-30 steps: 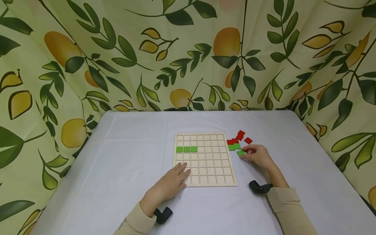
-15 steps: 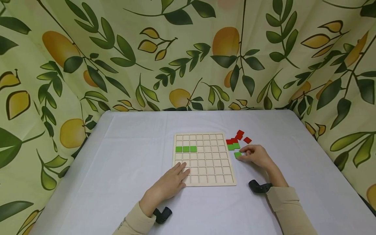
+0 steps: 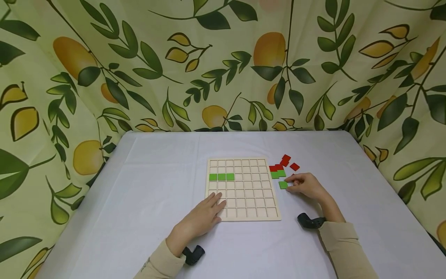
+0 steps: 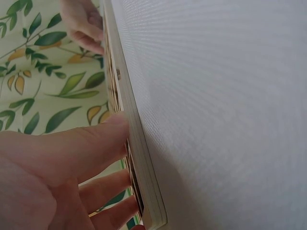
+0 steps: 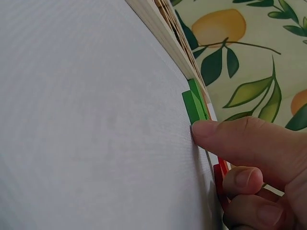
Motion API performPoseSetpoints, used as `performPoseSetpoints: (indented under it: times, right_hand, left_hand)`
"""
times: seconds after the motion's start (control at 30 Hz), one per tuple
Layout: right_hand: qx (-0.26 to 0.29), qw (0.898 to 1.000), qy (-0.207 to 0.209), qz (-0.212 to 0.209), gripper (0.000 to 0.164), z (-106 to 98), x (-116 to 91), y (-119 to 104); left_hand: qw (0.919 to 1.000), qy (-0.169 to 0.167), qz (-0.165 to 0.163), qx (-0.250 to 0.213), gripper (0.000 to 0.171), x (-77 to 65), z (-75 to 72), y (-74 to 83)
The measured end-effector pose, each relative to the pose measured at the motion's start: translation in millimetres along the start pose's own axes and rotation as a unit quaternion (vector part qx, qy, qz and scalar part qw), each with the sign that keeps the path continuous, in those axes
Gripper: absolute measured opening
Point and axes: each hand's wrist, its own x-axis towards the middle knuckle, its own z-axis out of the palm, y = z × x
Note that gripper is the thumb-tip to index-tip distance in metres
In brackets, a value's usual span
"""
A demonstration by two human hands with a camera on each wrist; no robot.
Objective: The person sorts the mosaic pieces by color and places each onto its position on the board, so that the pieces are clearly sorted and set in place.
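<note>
A wooden grid board (image 3: 249, 193) lies on the table, with three green tiles (image 3: 221, 177) side by side in its third row from the far edge. My left hand (image 3: 202, 216) rests on the near left corner of the board, fingers spread over the cells. In the left wrist view the thumb (image 4: 103, 141) lies against the board's side edge (image 4: 136, 143). Right of the board, my right hand (image 3: 306, 186) holds a loose green tile (image 3: 283, 185) at its right side between thumb and index finger. The right wrist view shows the thumb on the green tile (image 5: 193, 106), the index fingertip hidden.
Beyond the right hand, a cluster of green tiles (image 3: 275, 175) and red tiles (image 3: 273, 168) lies against the board's right edge. More red tiles (image 3: 285, 159) lie behind, one red tile (image 3: 294, 166) apart. A patterned curtain (image 3: 223, 69) surrounds the white table (image 3: 156, 166).
The loose green tile has shifted slightly toward me and left, and turned squarer to the board. My right hand has moved slightly right, uncovering a bit of red beside the fingers. The left hand stays still.
</note>
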Motion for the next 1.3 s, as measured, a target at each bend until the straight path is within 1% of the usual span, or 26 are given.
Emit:
performPoseSetpoints:
  times: [0.57, 0.87, 1.3]
  right_hand:
    - [-0.009, 1.000, 0.015, -0.022, 0.031, 0, 1, 0]
    - [-0.016, 1.000, 0.023, -0.010, 0.033, 2, 3, -1]
    - [-0.009, 0.999, 0.022, -0.041, 0.032, 7, 8, -11]
  left_hand:
    - [1.0000, -0.001, 0.001, 0.009, 0.050, 0.0, 0.5, -1.0]
    - [0.9999, 0.000, 0.004, 0.014, 0.049, 0.4, 0.3, -0.6]
    - [1.0000, -0.002, 0.000, 0.008, 0.050, 0.6, -1.1, -0.2]
